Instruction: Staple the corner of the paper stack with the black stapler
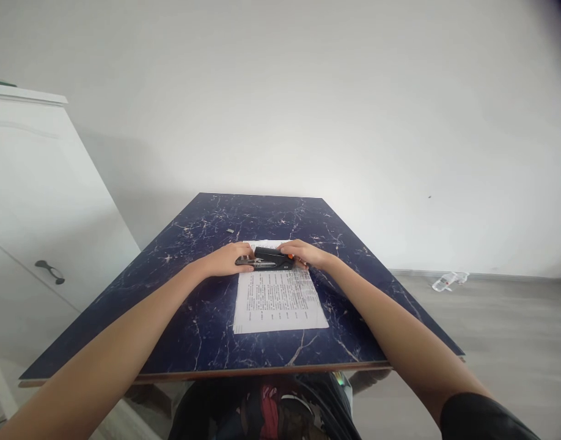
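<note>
Two hands are gripping the stapler (267, 260) at the far edge of the papers (278, 299) on the table (207, 342), my left hand (228, 260) curling round its left end, my right hand (303, 252) round its right, and I am judging level, even pressure best.

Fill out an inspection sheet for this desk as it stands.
surface: dark blue marbled table, level, white veining.
job's things: black stapler lies across printed paper near its far edge; the paper lies flat mid-table.
clutter: one small pale scrap on the table beyond the left hand; too small to identify.
grips: left hand closed on the stapler's left end; right hand on its right end, hold unclear.
cables: nothing seen.
surroundings: white cabinet at left; white wall behind; clear bottle lying on the grey floor at right.
</note>
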Demonstrator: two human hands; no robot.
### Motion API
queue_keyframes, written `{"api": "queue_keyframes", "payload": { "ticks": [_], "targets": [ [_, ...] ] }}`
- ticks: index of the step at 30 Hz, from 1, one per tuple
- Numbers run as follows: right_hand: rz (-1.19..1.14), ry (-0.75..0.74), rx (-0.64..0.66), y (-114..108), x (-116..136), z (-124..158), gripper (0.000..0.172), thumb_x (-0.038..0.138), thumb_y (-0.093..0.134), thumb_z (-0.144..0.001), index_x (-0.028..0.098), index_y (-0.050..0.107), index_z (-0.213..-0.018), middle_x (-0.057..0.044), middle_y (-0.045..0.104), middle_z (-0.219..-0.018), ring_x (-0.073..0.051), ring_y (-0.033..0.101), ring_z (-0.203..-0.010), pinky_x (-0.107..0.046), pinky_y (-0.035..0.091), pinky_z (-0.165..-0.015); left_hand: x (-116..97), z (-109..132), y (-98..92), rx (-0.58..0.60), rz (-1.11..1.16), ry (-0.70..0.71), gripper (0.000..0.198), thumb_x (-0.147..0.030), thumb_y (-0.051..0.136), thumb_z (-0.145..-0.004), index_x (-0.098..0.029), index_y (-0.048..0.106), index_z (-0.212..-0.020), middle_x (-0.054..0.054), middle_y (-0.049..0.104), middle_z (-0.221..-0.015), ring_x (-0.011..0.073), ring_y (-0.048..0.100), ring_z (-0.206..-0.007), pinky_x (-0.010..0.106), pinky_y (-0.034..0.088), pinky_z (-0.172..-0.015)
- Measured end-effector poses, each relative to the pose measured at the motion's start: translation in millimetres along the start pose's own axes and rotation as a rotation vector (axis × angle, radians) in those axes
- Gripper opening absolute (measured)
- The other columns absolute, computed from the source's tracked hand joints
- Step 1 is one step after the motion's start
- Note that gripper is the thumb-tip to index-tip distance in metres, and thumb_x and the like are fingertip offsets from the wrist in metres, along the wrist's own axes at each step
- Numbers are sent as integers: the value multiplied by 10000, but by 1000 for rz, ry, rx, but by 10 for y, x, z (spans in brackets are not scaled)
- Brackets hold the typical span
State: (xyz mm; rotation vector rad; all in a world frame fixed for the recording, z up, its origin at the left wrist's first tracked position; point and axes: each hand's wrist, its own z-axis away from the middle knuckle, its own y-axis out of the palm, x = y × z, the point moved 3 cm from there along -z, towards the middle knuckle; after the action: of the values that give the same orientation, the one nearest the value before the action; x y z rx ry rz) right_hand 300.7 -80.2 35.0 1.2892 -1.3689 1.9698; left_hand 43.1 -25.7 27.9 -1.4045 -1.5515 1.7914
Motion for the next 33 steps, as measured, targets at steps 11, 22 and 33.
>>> {"api": "queue_keyframes", "payload": {
  "ticks": [11, 22, 33],
  "targets": [
    [589, -345, -348, 85, 107, -17, 247, 426, 762, -845, 196, 763, -937, -33, 738, -840, -150, 634, -674, -250, 435, -598, 150, -22, -157, -559, 594, -200, 423, -568, 529, -964, -204, 719, -1067, 112, 699, -1153, 274, 641, -1091, 381, 515, -914],
    [848, -463, -554, 190, 176, 70, 318, 299, 517, -1000, 262, 697, -1260, -91, 665, -1343, -265, 698, -1013, -407, 579, -853, 178, -62, -6, -389, 1405, -449, 225, -272, 633, -971, -82, 742, -1021, 181, 757, -1022, 235, 747, -946, 367, 615, -929],
    [847, -448, -606, 184, 176, 86, 391, 236, 404, -1038, 286, 686, -1305, -74, 625, -1416, -258, 657, -1002, -429, 549, -862, 257, -32, 4, -305, 1332, -493, 104, -126, 690, -915, -95, 778, -961, 173, 730, -1202, 224, 699, -1146, 284, 576, -1036]
  ]
}}
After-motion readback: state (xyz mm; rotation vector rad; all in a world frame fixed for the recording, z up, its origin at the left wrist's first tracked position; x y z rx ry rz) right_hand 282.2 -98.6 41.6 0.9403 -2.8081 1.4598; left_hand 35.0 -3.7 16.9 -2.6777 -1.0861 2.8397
